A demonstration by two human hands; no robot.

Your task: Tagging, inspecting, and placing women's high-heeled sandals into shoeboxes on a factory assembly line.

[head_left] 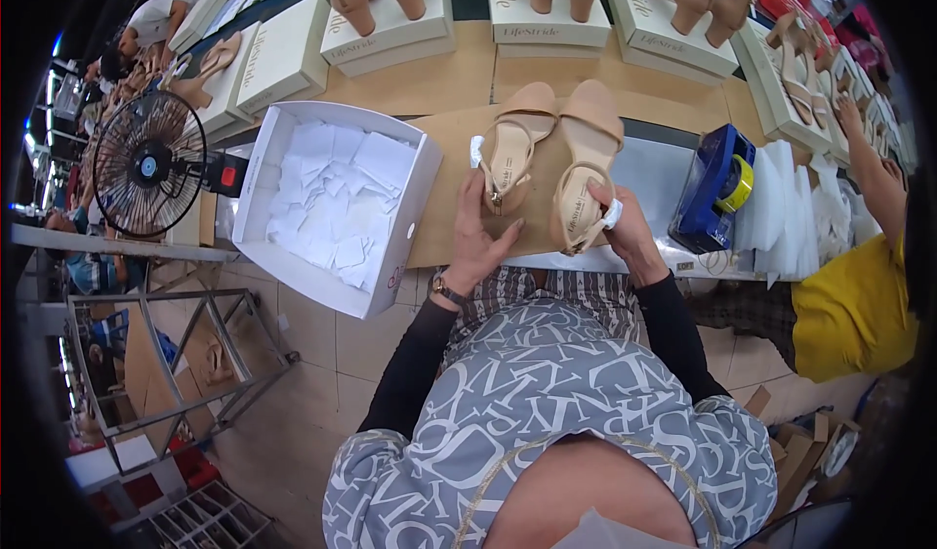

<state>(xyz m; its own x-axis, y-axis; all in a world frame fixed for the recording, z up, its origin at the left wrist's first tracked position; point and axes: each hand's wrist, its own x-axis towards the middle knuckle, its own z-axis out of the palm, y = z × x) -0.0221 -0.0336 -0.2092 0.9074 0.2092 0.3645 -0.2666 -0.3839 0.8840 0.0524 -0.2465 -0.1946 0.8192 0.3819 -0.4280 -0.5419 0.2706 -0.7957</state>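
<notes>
A pair of beige heeled sandals lies side by side over the brown cardboard on the bench, toes pointing away from me. My left hand [480,239] holds the left sandal [509,149] by the outer side of its heel end, thumb sticking out to the right. My right hand [630,225] grips the right sandal [589,149] at its ankle strap, thumb over the inner edge. White wrapping covers a spot on each ankle strap. The sandals' heels are hidden beneath them.
Left of my hands stands a white open box [415,217] filled with paper slips. A blue tape dispenser [705,193] and white foam sheets [776,212] lie right. Shoeboxes [390,46] topped with sandals line the back. A fan [148,166] stands left; a yellow-clad person [849,305] works at right.
</notes>
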